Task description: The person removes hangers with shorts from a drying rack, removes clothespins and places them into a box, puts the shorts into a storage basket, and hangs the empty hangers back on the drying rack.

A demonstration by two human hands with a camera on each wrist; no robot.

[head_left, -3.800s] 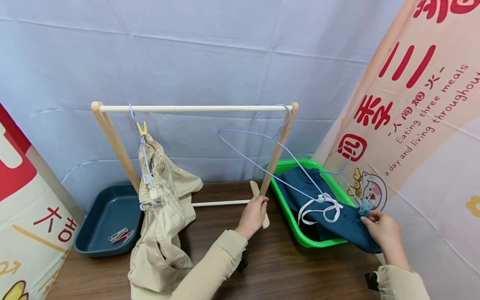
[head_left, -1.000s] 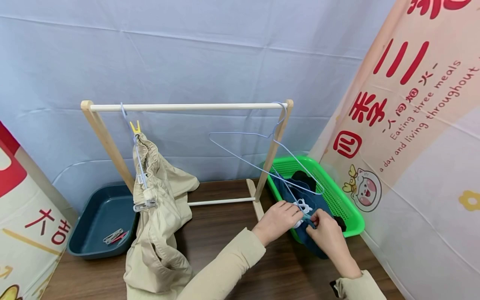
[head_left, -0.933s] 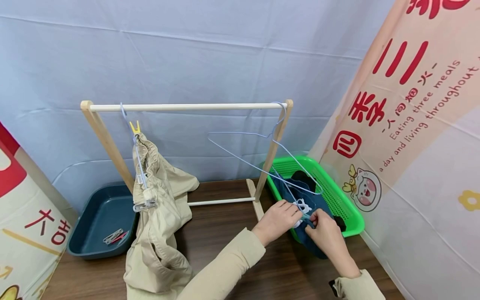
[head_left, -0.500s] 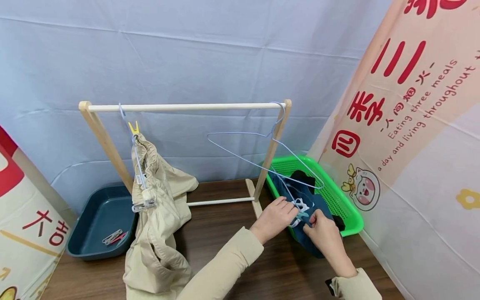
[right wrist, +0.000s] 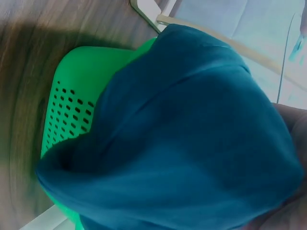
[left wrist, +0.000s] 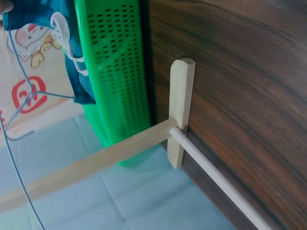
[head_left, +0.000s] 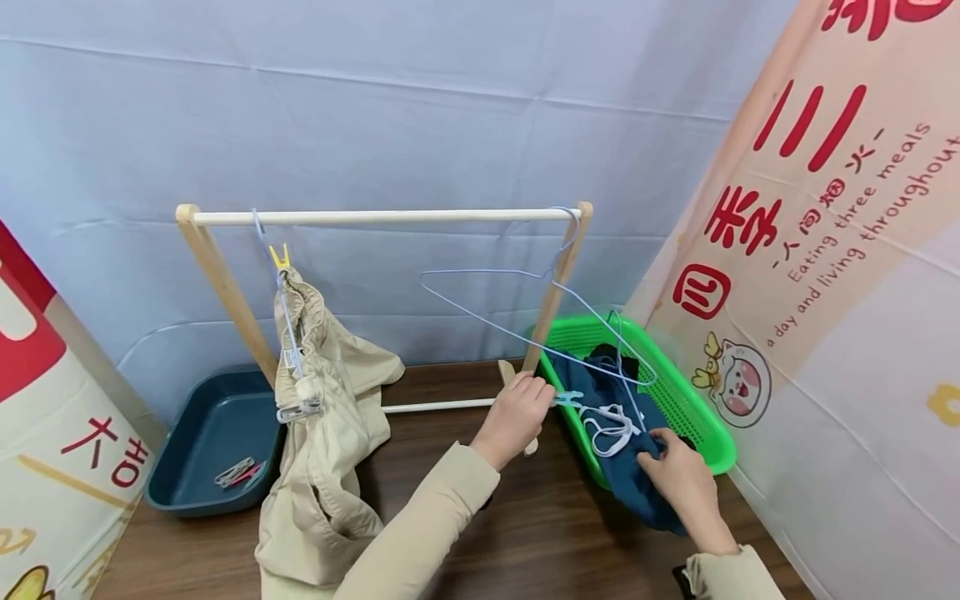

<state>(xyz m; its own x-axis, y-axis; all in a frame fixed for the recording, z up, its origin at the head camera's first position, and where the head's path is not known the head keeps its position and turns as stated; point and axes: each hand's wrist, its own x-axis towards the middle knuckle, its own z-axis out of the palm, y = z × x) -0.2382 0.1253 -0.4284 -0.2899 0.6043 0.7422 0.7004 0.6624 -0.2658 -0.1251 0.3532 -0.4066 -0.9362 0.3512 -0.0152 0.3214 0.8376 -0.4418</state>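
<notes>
My left hand [head_left: 516,417] pinches a light blue clothespin [head_left: 570,399] beside the basket's left rim. The clothespin [right wrist: 298,46] also shows at the right wrist view's edge. My right hand [head_left: 681,482] pinches the waist of dark blue drawstring pants [head_left: 626,471] together with the lower end of a blue wire hanger [head_left: 628,392]. A white drawstring [head_left: 611,429] is tied in a bow at the waistband. The pants overhang the front of a green basket [head_left: 712,446]. In the right wrist view the blue cloth [right wrist: 182,129] covers most of the basket and hides the fingertips.
A wooden rack with a white rail [head_left: 390,217] stands at the back. Another wire hanger [head_left: 480,317] hangs at its right end, over the basket. Beige pants [head_left: 322,483] hang at its left, with a yellow clothespin [head_left: 281,256]. A dark blue tray [head_left: 225,417] holds several clothespins [head_left: 238,473].
Both hands came together at the waistband of the blue pants. Now my left hand has drawn away leftward with the light blue clothespin, while my right hand stays on the pants and hanger.
</notes>
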